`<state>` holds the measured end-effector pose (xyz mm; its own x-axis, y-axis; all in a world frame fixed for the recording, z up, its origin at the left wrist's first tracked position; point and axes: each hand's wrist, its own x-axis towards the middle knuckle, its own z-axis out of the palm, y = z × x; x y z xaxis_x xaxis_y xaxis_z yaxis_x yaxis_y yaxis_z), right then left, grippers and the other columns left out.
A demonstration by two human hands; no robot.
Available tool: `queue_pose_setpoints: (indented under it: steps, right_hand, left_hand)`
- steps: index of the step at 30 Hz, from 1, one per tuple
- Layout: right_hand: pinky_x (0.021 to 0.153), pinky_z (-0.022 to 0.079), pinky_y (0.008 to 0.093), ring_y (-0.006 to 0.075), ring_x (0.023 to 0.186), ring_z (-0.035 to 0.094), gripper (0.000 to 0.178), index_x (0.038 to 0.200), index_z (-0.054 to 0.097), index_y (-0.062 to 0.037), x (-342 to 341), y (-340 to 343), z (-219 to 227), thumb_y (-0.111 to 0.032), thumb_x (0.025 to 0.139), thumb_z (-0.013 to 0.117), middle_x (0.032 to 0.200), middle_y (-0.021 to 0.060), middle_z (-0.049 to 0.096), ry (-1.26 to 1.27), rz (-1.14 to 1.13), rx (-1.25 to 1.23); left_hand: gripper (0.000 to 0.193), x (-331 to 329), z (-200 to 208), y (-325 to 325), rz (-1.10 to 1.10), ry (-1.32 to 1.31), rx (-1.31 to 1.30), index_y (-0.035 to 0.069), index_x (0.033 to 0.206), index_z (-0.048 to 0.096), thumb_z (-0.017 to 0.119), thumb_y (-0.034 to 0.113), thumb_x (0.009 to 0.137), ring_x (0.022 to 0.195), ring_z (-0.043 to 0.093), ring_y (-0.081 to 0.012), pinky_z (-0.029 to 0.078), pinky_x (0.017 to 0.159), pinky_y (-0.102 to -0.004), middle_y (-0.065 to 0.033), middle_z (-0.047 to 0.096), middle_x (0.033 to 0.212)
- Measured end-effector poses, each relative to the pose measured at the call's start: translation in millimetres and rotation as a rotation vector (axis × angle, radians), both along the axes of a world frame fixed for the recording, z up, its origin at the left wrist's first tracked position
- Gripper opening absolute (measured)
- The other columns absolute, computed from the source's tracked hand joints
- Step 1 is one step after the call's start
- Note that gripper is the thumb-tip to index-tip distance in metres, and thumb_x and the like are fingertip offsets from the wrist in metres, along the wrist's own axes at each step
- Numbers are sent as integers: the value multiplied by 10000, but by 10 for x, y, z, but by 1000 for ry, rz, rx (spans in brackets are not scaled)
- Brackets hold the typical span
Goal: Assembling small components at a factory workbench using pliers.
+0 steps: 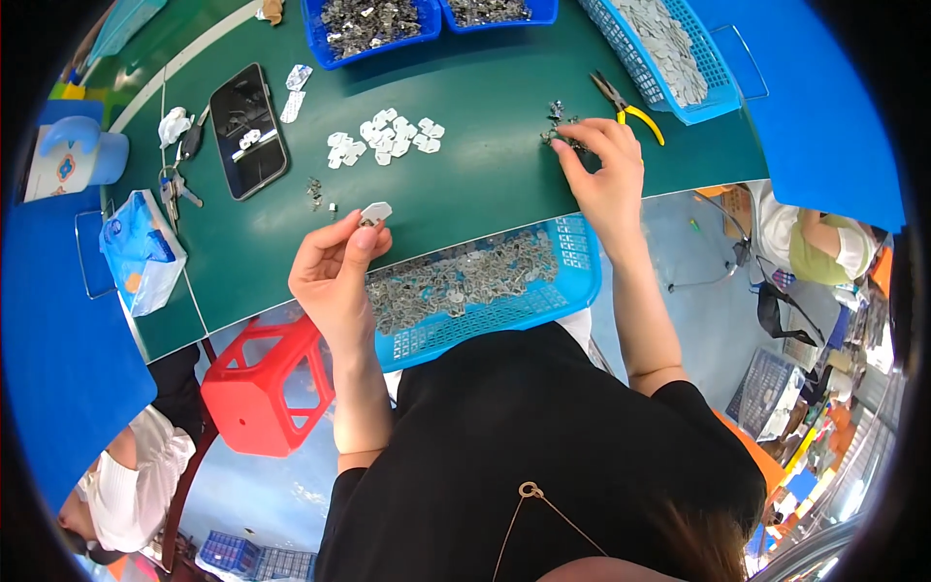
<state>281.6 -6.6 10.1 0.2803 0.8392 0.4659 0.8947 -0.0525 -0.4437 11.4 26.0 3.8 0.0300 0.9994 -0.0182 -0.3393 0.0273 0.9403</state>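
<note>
My left hand (pixel 339 267) pinches a small flat white plastic piece (pixel 376 211) between thumb and fingertips, just above the table's near edge. To the right, my right hand (pixel 606 170) reaches down to a little heap of small dark metal parts (pixel 556 114), its thumb and fingers drawn together there. Whether a part is between those fingertips is too small to tell. Several loose white plastic pieces (pixel 388 136) lie in a group mid-table. Closer to my left hand are a few tiny metal bits (pixel 314 192).
Pliers with yellow handles (pixel 635 112) lie beyond my right hand. Blue bins (pixel 373 34) of metal parts stand at the back, a blue basket (pixel 713 73) of flat pieces at the right. Another basket (pixel 577 281) sits against my lap. A phone (pixel 247 126) and keys (pixel 175 189) lie left.
</note>
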Motion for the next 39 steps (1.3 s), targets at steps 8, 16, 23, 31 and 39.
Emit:
queue_pose_setpoints:
  steps: [8, 16, 23, 31, 39]
  right_hand:
    - [732, 358, 330, 194, 867, 531, 202, 911, 716, -113, 15, 12, -12, -161, 716, 740, 904, 17, 599, -153, 93, -94]
    - [769, 389, 319, 199, 873, 537, 195, 909, 709, -84, -129, -7, -20, -107, 717, 734, 900, 23, 602, -76, 126, -55]
    - [734, 441, 294, 187, 804, 584, 138, 892, 699, -58, -229, 17, 30, -43, 755, 702, 870, 44, 642, 8, 179, 42]
    - [785, 481, 256, 142, 881, 611, 168, 982, 652, 57, -794, -88, 379, 64, 814, 641, 965, 113, 653, 982, 381, -128]
    - [769, 500, 253, 130, 844, 621, 166, 983, 630, 59, -939, -57, 354, 55, 818, 646, 914, 95, 655, 1182, 398, -134]
  left_hand:
    - [193, 164, 62, -47, -94, -1, -6, -60, 1003, 622, 672, -20, 821, 790, 673, -182, 562, 742, -281, -153, 676, 890]
    - [204, 143, 48, -90, -128, -10, -24, -58, 1015, 622, 671, -27, 820, 816, 670, -177, 553, 762, -277, -147, 676, 891]
    - [208, 185, 70, -92, -127, -13, -34, -56, 1005, 628, 683, -39, 805, 826, 663, -160, 538, 777, -255, -137, 674, 904]
    - [196, 318, 38, -154, -73, 39, 102, -31, 966, 661, 697, -72, 778, 828, 644, -137, 525, 746, -230, -100, 660, 926]
    - [171, 328, 63, -162, -4, 176, 269, -33, 915, 681, 713, -75, 753, 826, 644, -147, 528, 725, -236, -127, 669, 908]
